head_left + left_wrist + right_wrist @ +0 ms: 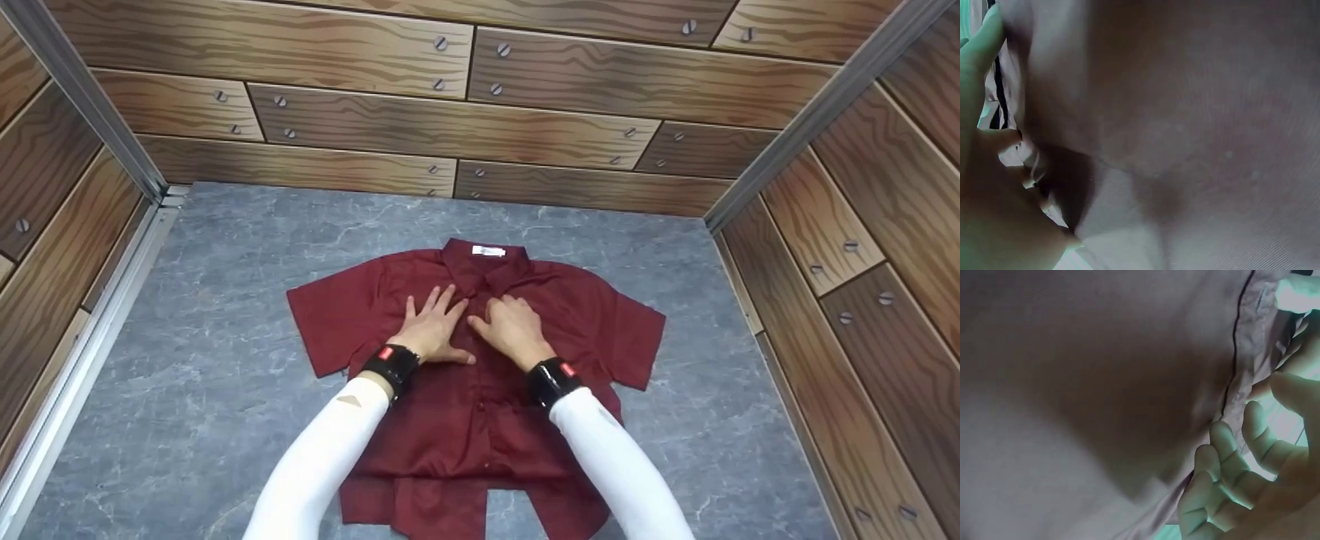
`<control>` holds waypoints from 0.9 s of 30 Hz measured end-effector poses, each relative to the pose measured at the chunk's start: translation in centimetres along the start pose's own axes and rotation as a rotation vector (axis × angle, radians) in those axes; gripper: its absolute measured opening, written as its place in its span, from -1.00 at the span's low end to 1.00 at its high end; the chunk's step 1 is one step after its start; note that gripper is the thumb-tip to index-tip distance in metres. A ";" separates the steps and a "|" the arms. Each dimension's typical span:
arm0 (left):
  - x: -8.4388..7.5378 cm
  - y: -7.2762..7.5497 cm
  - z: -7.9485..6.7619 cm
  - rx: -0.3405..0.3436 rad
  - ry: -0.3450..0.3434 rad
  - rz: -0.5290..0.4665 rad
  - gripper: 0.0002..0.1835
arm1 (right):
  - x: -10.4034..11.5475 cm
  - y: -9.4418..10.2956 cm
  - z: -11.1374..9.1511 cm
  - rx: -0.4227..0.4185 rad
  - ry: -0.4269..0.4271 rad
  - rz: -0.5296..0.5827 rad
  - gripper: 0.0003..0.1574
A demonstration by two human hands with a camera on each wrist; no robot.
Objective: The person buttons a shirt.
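Note:
A dark red short-sleeved button shirt (480, 442) lies front up, its collar at the far end and sleeves out to both sides. My left hand (431, 330) rests on the chest just left of the button placket, fingers spread and thumb pointing toward the placket. On the other side of the placket, my right hand (516, 326) touches the cloth below the collar with its fingers bent loosely. The right wrist view shows those fingers (1224, 455) curved beside the cloth, with no fold seen pinched between them. Close cloth (1185, 140) fills most of the left wrist view.
The shirt lies on a grey marbled surface (225, 315). Wood-patterned panels (360, 112) stand at the back and both sides, with metal rails (90, 90) at the corners. The shirt's lower hem is uneven, with cloth flaps (439, 506) toward the near edge.

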State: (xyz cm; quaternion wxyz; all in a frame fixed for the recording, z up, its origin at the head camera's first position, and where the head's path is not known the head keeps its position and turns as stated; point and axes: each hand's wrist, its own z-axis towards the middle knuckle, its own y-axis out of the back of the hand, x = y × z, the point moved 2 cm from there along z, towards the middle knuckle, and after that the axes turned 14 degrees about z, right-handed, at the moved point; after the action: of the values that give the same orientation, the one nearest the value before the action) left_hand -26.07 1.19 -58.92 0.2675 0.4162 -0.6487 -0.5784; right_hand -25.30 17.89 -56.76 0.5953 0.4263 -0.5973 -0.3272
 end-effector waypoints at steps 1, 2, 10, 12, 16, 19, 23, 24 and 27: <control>0.0 -0.1 0.0 0.000 -0.002 0.000 0.20 | -0.1 -0.1 0.1 0.006 -0.020 -0.006 -0.45; 0.0 -0.1 0.0 0.003 -0.004 0.003 0.20 | -0.1 -0.1 0.1 0.012 -0.034 -0.009 -0.45; 0.0 0.0 0.1 0.014 0.004 0.004 0.20 | -0.9 0.1 0.3 0.009 -0.005 0.071 -0.70; 0.0 0.0 0.1 0.016 0.004 -0.006 0.19 | -1.2 0.3 0.2 0.012 -0.003 0.116 -0.77; -0.2 0.3 0.2 -0.050 0.002 -0.034 0.00 | -2.0 0.7 0.1 0.017 0.000 0.207 -0.86; -0.5 0.6 0.5 -0.179 -0.018 -0.051 -0.33 | -2.5 0.9 0.1 0.009 0.013 0.251 -0.88; -1.3 1.1 1.1 -0.365 -0.070 -0.015 -0.74 | -2.9 1.1 -0.1 -0.006 0.028 0.278 -0.88; -1.4 1.1 1.3 -0.395 -0.078 -0.001 -0.79 | -3.0 1.1 -0.1 -0.009 0.030 0.283 -0.88; -2.0 0.8 1.8 -0.434 -0.088 0.058 -0.85 | -3.0 1.0 -0.2 -0.009 0.040 0.294 -0.87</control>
State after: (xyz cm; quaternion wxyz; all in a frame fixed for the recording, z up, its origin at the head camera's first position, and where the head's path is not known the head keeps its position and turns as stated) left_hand -26.75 3.82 -58.26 0.3388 0.3045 -0.5317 -0.7139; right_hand -25.42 21.08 -57.13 0.6506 0.3379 -0.6398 -0.2306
